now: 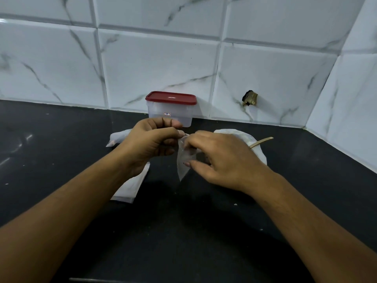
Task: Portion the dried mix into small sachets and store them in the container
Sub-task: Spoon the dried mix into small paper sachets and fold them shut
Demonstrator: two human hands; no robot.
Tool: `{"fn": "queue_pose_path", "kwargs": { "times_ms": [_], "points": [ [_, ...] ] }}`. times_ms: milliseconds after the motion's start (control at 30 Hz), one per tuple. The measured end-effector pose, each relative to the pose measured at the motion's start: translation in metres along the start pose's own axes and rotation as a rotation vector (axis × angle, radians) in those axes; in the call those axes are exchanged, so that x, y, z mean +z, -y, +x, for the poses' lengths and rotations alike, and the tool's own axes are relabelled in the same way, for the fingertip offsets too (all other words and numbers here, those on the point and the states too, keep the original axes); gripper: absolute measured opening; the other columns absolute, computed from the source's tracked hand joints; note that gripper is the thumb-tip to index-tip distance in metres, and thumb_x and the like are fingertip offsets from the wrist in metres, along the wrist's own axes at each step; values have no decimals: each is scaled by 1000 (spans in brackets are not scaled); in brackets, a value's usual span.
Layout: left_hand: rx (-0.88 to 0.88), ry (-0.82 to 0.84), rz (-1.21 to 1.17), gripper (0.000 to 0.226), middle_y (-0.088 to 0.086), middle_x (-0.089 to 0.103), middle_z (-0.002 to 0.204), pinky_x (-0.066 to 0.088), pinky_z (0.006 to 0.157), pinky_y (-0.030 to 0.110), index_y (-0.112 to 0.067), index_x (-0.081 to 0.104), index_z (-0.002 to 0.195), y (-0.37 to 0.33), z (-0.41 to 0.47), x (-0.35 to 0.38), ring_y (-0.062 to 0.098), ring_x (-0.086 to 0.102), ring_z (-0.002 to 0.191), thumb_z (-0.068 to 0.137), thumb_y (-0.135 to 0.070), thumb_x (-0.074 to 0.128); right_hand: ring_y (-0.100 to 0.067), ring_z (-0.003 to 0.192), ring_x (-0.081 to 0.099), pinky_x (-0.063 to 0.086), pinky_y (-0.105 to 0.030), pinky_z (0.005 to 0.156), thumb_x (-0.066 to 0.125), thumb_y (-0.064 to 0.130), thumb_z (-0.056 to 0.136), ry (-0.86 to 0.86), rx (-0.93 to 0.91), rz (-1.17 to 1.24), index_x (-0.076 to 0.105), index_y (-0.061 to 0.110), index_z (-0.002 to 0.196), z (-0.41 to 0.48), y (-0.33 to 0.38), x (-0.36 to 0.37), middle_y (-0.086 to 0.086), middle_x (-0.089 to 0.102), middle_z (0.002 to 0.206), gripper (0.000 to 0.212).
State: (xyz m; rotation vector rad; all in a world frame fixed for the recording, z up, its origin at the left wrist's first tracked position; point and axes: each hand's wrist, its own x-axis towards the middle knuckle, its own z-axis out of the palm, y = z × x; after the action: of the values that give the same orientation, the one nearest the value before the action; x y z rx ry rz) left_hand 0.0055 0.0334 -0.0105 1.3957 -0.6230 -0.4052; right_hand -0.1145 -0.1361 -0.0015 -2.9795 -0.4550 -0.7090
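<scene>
Nearest on the black counter [204,231] I see a flat pile of empty sachets [130,186] under the left wrist. Above it, left hand [151,144] and right hand [220,160] pinch the mouth of a small clear sachet [182,164], which hangs between them. Behind the right hand is a white bag [244,135] with a tan spoon handle [262,141]. Farthest back, the red-lidded container [171,111] stands closed at the tiled wall [163,64]

Likely a home kitchen — black counter [40,152], marble-look wall tiles [159,68].

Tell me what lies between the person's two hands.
In the head view, a small clear sachet hangs between the left hand and the right hand; both pinch it near its top, above the dark counter.
</scene>
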Motion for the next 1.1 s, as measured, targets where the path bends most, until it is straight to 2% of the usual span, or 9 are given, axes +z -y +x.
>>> {"fn": "queue_pose_path", "kwargs": {
  "times_ms": [100, 167, 300, 400, 500, 633, 833, 967, 1100],
  "points": [
    [16, 15, 24, 26, 7, 71, 89, 58, 70, 26, -8, 70, 115, 2, 1, -1, 17, 64, 80, 89, -11, 74, -7, 85, 56, 45, -29, 70, 67, 30, 97, 1, 63, 35, 71, 27, 109, 2, -3, 5, 12, 58, 96, 13],
    [49, 22, 64, 33, 5, 75, 93, 58, 83, 33, -6, 70, 118, 2, 1, -1, 17, 69, 85, 89, -22, 73, -5, 85, 61, 49, -27, 71, 71, 24, 95, -90, 127, 194, 77, 28, 100, 1, -6, 8, 14, 63, 95, 9],
    [22, 154, 222, 57, 15, 74, 117, 58, 98, 41, -4, 67, 127, 0, -5, 4, 33, 68, 114, 91, -48, 61, -12, 58, 68, 52, -25, 57, 68, 13, 99, -196, 261, 642, 75, 21, 103, -1, -11, 7, 8, 74, 97, 12],
    [-41, 245, 236, 57, 20, 71, 122, 54, 103, 52, -9, 70, 126, 2, -8, 9, 37, 67, 118, 95, -54, 55, -18, 56, 70, 52, -25, 53, 66, 10, 101, -153, 267, 746, 73, 21, 106, -2, -10, 8, 4, 75, 96, 14],
    [-66, 286, 201, 50, 20, 71, 121, 54, 101, 51, -15, 74, 122, 1, -8, 9, 29, 69, 106, 98, -54, 53, -25, 64, 74, 53, -30, 52, 67, 11, 100, -92, 284, 823, 73, 19, 107, -1, -9, 11, -1, 77, 94, 12],
    [-62, 325, 190, 53, 19, 71, 102, 55, 79, 37, -1, 71, 119, -1, -10, 9, 23, 66, 87, 104, -47, 48, -31, 69, 75, 53, -33, 52, 67, 12, 100, 12, 302, 921, 74, 8, 107, -2, -10, 9, -9, 78, 95, 11],
    [-107, 383, 200, 56, 11, 73, 99, 53, 78, 34, -5, 71, 121, -3, -13, 9, 21, 67, 86, 103, -52, 47, -28, 57, 69, 51, -29, 48, 64, 15, 103, 41, 316, 928, 69, 14, 111, -2, -7, 8, -4, 74, 80, 10],
    [-104, 377, 182, 47, 11, 73, 92, 56, 72, 31, -10, 76, 105, -3, -14, 10, 23, 67, 81, 100, -50, 53, -24, 57, 68, 50, -26, 47, 65, 13, 101, 83, 324, 976, 71, 2, 107, -3, -5, 6, -11, 75, 84, 13],
    [-116, 359, 203, 49, 12, 73, 89, 57, 73, 31, -7, 74, 103, -5, -15, 9, 23, 68, 80, 96, -52, 55, -17, 48, 64, 42, -26, 41, 60, 11, 103, 138, 333, 1027, 64, -2, 109, -4, -3, 3, 3, 73, 71, 15]
  ]
}}
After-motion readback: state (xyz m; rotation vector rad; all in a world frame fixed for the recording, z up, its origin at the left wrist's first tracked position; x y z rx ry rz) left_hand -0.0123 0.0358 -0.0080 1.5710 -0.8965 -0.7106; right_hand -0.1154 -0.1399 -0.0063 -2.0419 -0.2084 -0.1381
